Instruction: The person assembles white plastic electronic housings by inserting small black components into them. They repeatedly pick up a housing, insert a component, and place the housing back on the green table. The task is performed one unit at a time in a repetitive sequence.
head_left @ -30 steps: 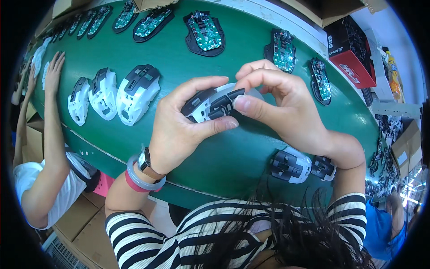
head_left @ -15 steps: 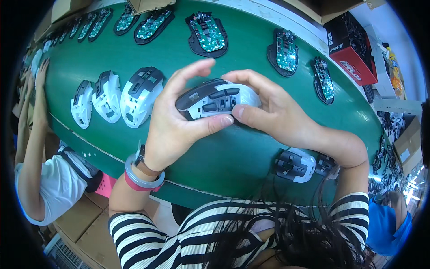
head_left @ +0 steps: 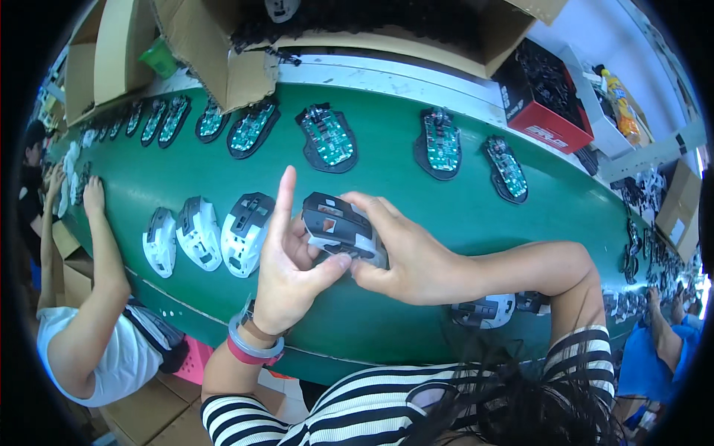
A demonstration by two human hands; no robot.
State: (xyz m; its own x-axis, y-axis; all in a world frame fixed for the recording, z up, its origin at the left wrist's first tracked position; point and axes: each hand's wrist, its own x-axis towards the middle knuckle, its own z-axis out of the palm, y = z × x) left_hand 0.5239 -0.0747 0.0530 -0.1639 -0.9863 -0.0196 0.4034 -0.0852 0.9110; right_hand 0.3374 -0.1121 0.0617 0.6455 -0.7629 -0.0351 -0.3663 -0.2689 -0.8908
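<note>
Above the green table I hold a computer mouse shell [head_left: 336, 221], dark grey on top with white sides and square openings. My right hand [head_left: 409, 256] grips its right end between thumb and fingers. My left hand [head_left: 288, 279] has its thumb on the near side and curled fingers behind the shell, partly hidden; the index finger points straight up. To the left lie three white-and-grey mouse shells, the closest being this larger one [head_left: 247, 234]. Beyond my hands sits a black mouse base with a green circuit board [head_left: 327, 139].
More bases with circuit boards [head_left: 440, 145] line the far side. Cardboard boxes [head_left: 216, 48] and a red-and-black box [head_left: 547, 104] stand behind them. Near my right forearm lie further mouse shells [head_left: 487, 311]. A co-worker's arm [head_left: 108, 245] reaches onto the table at left.
The view has tilted up, showing more of the far boxes. The held shell has turned so its dark top faces me more. My left index finger has straightened upward.
</note>
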